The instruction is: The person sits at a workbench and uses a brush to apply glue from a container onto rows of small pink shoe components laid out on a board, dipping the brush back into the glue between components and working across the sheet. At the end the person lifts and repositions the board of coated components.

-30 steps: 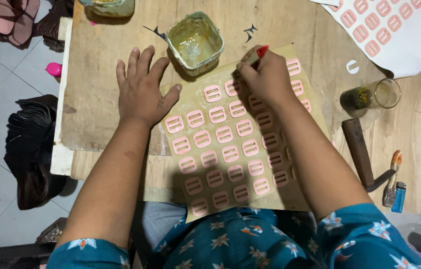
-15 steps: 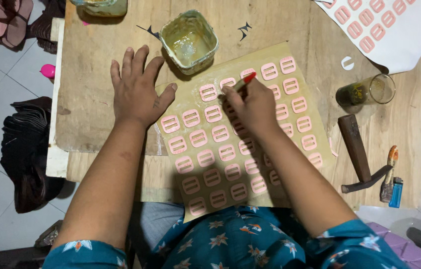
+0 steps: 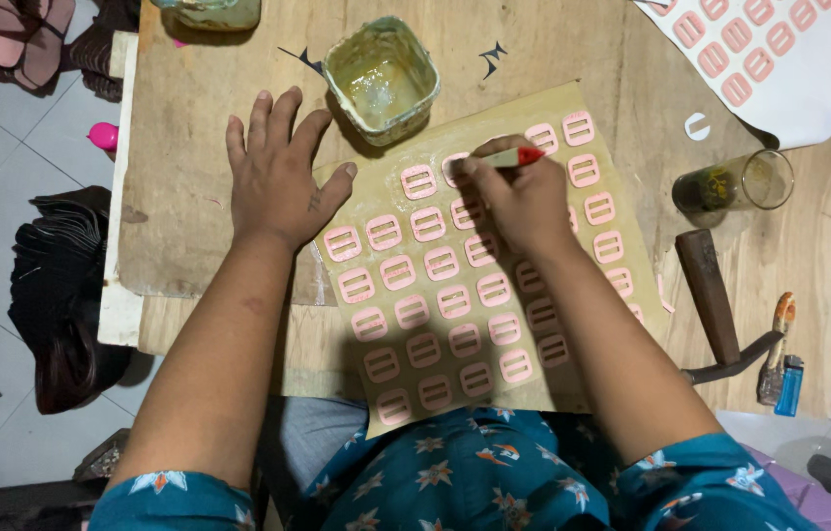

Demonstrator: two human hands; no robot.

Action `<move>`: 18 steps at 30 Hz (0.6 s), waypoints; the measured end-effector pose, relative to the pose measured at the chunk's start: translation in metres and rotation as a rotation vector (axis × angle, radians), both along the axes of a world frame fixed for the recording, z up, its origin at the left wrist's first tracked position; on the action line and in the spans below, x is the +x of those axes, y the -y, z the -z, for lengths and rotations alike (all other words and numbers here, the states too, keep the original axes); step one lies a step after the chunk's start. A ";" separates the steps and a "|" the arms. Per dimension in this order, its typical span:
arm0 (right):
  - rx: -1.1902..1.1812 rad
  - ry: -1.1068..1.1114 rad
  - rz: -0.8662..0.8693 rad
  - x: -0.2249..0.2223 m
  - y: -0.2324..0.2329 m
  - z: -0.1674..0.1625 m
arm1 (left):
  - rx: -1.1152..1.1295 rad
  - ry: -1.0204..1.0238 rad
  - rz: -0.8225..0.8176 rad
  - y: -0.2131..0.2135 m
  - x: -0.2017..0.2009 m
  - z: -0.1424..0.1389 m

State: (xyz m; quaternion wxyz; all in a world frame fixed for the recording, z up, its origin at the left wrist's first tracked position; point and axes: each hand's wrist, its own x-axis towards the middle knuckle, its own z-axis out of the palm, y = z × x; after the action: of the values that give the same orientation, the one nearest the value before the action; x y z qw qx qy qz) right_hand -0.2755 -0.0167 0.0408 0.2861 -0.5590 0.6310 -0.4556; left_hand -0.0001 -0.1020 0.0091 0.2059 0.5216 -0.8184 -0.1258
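Note:
A tan sheet (image 3: 553,383) covered with several rows of pink buckle-shaped pieces (image 3: 427,224) lies on a wooden board (image 3: 189,206). My left hand (image 3: 276,169) rests flat, fingers spread, on the board at the sheet's upper left corner. My right hand (image 3: 519,202) grips a small brush with a red end (image 3: 514,157) and holds its tip over a pink piece in the sheet's top row. A square plastic tub of yellowish glue (image 3: 381,77) stands just beyond the sheet.
A glass jar (image 3: 735,185) lies on its side at the right, near a hammer (image 3: 715,305), a small tool and a blue lighter (image 3: 787,385). A white sheet with pink pieces (image 3: 779,54) sits at top right. Dark cut pieces (image 3: 66,285) are stacked on the floor, left.
My right hand has moved from the sheet's upper right edge down and left onto the top rows, with the brush. My left hand has stayed flat on the board.

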 end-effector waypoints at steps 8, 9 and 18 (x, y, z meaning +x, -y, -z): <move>-0.162 -0.330 -0.111 -0.020 0.008 -0.015 | -0.004 0.010 -0.004 0.001 -0.001 0.000; -0.238 -0.310 -0.130 -0.022 0.008 -0.016 | -0.003 0.007 -0.006 0.002 -0.001 0.000; 0.097 -0.050 -0.145 -0.016 0.009 -0.008 | -0.024 0.020 0.002 0.002 -0.001 0.001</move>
State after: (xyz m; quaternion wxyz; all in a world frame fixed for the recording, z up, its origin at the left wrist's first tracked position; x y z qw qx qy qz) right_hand -0.2910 -0.0258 0.0486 0.3292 -0.5999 0.6171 -0.3884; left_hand -0.0013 -0.1038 0.0082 0.2037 0.5194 -0.8225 -0.1108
